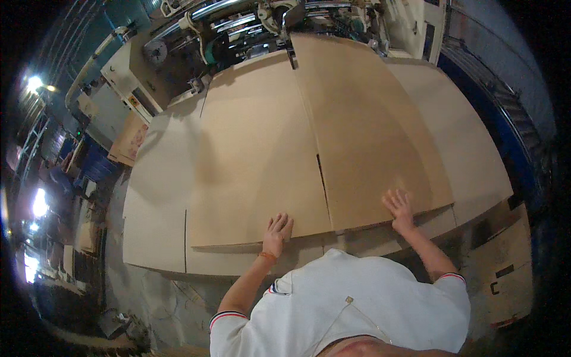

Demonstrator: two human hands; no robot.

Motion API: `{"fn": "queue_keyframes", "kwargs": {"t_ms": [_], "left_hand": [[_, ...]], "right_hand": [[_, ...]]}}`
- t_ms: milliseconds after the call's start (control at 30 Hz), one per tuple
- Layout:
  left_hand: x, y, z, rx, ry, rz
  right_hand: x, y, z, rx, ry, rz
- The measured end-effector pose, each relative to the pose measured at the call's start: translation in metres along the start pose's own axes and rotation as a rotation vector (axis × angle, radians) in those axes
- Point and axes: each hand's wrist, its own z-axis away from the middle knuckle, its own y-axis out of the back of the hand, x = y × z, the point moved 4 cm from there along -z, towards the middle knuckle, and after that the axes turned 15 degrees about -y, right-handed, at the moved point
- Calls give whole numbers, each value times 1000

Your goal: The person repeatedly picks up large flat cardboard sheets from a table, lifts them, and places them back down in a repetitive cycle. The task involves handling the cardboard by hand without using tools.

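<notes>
A large brown cardboard sheet (256,149) lies in front of me, with a crease and a dark slot running lengthwise through it. Its right panel (372,131) looks darker and tilts up slightly at the far end. Near its front edge, left of the crease, my left hand (278,234) lies on the sheet with its fingers stretched out. On the right panel, also by the front edge, rests my right hand (400,209), fingers spread and slightly blurred. Neither hand grips anything. Underneath, a wider cardboard sheet (156,202) shows on both sides.
A machine with metal rollers (238,27) stands at the far end, touching or close to the sheets. Its pale housing (134,74) rises at the left. A blue rail structure (482,101) runs along the right. Another cardboard piece (502,268) stands low at the right.
</notes>
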Motion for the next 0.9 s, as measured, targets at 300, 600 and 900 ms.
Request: {"fn": "queue_keyframes", "kwargs": {"t_ms": [300,600,900], "left_hand": [[-9,-12,15,-20,-2,-13],[-18,10,28,-63,-12,-14],[4,21,65,-113,65,19]], "right_hand": [[10,-25,9,-77,46,158],[-4,-32,20,-34,57,93],[-25,-17,66,-251,3,44]]}}
